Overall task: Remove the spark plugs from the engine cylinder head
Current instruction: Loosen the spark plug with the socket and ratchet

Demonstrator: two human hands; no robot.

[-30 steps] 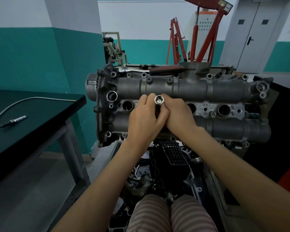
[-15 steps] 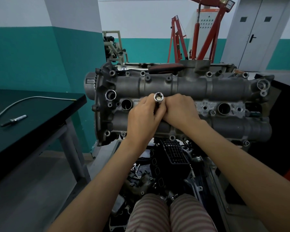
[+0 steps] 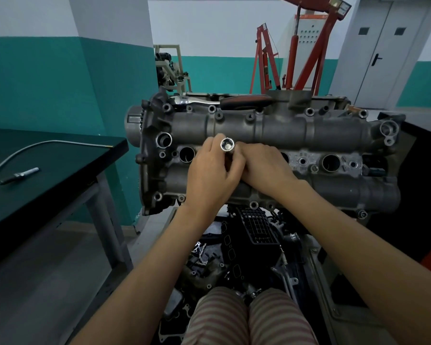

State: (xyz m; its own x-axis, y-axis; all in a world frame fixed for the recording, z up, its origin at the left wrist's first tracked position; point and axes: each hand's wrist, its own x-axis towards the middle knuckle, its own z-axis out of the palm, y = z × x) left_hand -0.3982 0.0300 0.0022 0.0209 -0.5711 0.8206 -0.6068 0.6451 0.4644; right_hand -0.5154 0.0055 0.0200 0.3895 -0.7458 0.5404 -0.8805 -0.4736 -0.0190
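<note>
Both hands meet over the middle of the cylinder head [image 3: 271,130], around a chrome socket [image 3: 227,145] that stands up out of the second plug well from the head's left end. The left hand [image 3: 210,174] curls its fingers round the socket's barrel, and the right hand [image 3: 266,168] pinches it from the other side, fingertips pressed in close. The step looks like spinning the loosened plug out by hand; it goes best with the socket kept straight in line with the well, turned in short twists, then lifted vertically so the plug stays seated inside (whether a plug sits in it now is not visible). The leftmost well [image 3: 186,153] and the rightmost well [image 3: 331,162] look dark and open. A ratchet [image 3: 234,100] lies along the head's far edge, and one spark plug [image 3: 19,175] lies on the table [image 3: 60,185] to the head's left.
</note>
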